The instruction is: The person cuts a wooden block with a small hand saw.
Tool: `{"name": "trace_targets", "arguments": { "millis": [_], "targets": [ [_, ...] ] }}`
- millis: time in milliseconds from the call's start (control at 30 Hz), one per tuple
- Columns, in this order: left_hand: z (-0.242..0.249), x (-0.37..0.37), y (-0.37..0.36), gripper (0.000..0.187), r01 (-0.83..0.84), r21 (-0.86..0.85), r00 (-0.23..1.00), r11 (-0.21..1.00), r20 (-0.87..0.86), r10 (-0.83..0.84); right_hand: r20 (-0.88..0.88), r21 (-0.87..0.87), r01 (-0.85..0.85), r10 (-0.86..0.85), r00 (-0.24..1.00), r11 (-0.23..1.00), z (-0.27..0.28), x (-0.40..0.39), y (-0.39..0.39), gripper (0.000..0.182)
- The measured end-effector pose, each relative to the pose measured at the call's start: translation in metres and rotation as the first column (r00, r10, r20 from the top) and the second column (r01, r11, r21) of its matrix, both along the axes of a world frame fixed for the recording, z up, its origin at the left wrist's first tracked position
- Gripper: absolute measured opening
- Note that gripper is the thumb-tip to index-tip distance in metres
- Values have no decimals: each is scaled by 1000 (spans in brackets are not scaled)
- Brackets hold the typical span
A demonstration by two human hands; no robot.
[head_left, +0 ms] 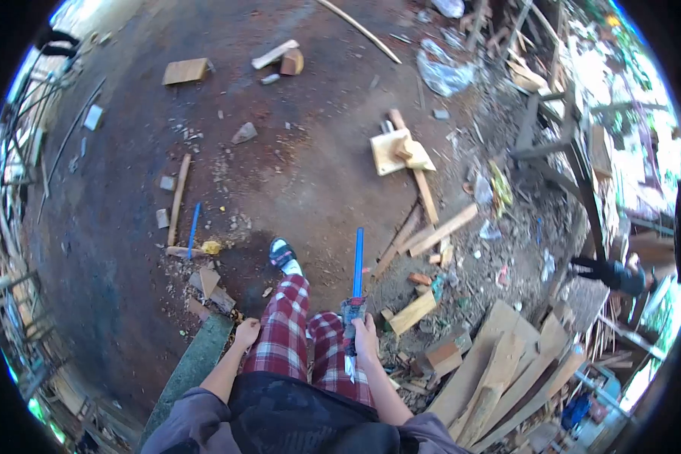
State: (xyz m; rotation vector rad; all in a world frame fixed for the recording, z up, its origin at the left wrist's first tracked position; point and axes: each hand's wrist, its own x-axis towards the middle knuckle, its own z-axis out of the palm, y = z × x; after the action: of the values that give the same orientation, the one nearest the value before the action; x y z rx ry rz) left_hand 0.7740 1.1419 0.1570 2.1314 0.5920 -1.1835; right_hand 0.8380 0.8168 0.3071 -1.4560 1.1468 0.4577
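Note:
In my right hand [365, 339] is the handle of a tool with a long blue blade [359, 261], which points forward over the dirt. My left hand [247, 331] rests by my left thigh, fingers curled, and whether it holds something is too small to make out. Just left of that hand is a green-grey board [193, 371]. A second blue strip [194, 225] leans on a short wood piece near a yellow lump [212, 247]. Farther forward, a pale carved wood piece [390, 153] lies across a long wooden bar [427, 198].
Planks [499, 363] are piled at the right, beside wood scraps [414, 312] and rubble. A wooden frame [575, 144] stands at the upper right. A person [620, 277] is at the far right. Wood blocks [185, 71] lie on the ground ahead.

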Motion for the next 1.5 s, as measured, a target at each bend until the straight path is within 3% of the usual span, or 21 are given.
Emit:
{"name": "trace_targets", "arguments": {
  "millis": [67, 133, 167, 267, 367, 400, 433, 467, 500, 533, 600, 667, 700, 800, 833, 933, 1100, 1167, 1300, 1400, 1500],
  "targets": [
    [0, 32, 14, 22, -87, -74, 993, 993, 72, 93, 39, 108, -50, 46, 998, 993, 0, 28, 27, 19],
    [-27, 43, 29, 20, -470, -287, 882, 835, -112, 458, 23, 254, -72, 68, 997, 965, 28, 61, 53, 19],
    [-25, 54, 32, 20, -495, -275, 868, 824, -117, 482, 63, 199, -232, 224, 973, 952, 14, 58, 57, 22],
    [-8, 83, 35, 20, -544, -266, 836, 796, -84, 543, 61, 147, -418, 414, 908, 896, 21, 89, 69, 25],
    [2, 89, 31, 21, -562, -212, 826, 800, -82, 558, 285, -195, -627, 655, 700, 754, 1, 115, 63, 21],
    [-2, 80, 29, 21, -582, -195, 812, 789, -99, 575, 109, 35, -569, 562, 820, 822, 6, 133, 60, 22],
    [3, 74, 29, 22, -602, -177, 798, 778, -118, 591, 122, -41, -600, 600, 791, 799, -8, 143, 54, 22],
    [8, 68, 30, 23, -517, -121, 856, 847, -70, 512, 134, -117, -626, 637, 760, 771, -22, 154, 49, 21],
    [20, 66, 29, 24, -427, -60, 904, 902, -30, 426, 281, -143, -604, 617, 735, 784, -25, 174, 49, 20],
    [31, 71, 24, 25, -339, 2, 941, 941, 6, 339, 189, -46, -585, 582, 791, 810, -18, 203, 53, 24],
    [49, 79, 18, 28, -517, 19, 843, 855, -157, 514, -29, 118, -525, 531, 847, 843, 0, 255, 51, 30],
    [49, 72, 8, 30, -427, 140, 897, 893, -56, 438, 116, 45, -577, 570, 814, 815, -21, 274, 40, 29],
    [60, 80, -1, 33, -466, 137, 877, 874, -53, 477, 151, 41, -591, 580, 801, 806, -16, 292, 40, 28],
    [-5, 39, -7, 34, -598, 6, 800, 801, 51, 597, 193, 0, -624, 612, 767, 781, 2, 340, 44, 26],
    [-2, 50, -11, 33, -806, -6, 589, 592, -96, 802, 186, -14, -647, 638, 747, 762, 9, 353, 45, 26],
    [-4, 68, -26, 30, -858, 32, 514, 513, 103, 852, 176, -42, -705, 700, 692, 708, 12, 375, 45, 22],
    [20, 102, -64, 30, -840, 124, 530, 528, -17, 848, 45, -31, -801, 801, 596, 598, -7, 398, 45, 19],
    [9, 103, -80, 32, -808, 102, 583, 580, -2, 812, 171, -155, -830, 842, 512, 536, -16, 404, 56, 18],
    [-6, 133, -77, 35, -883, -15, 468, 469, -109, 877, 223, -207, -847, 867, 446, 490, -28, 414, 76, 16],
    [-25, 159, -67, 34, -877, 58, 472, 477, -79, 878, 176, -32, -822, 813, 555, 569, -21, 427, 99, 15],
    [1, 187, -43, 33, -864, 5, 503, 504, -17, 864, 74, 115, -770, 767, 637, 628, 13, 446, 134, 14]
  ]
}}
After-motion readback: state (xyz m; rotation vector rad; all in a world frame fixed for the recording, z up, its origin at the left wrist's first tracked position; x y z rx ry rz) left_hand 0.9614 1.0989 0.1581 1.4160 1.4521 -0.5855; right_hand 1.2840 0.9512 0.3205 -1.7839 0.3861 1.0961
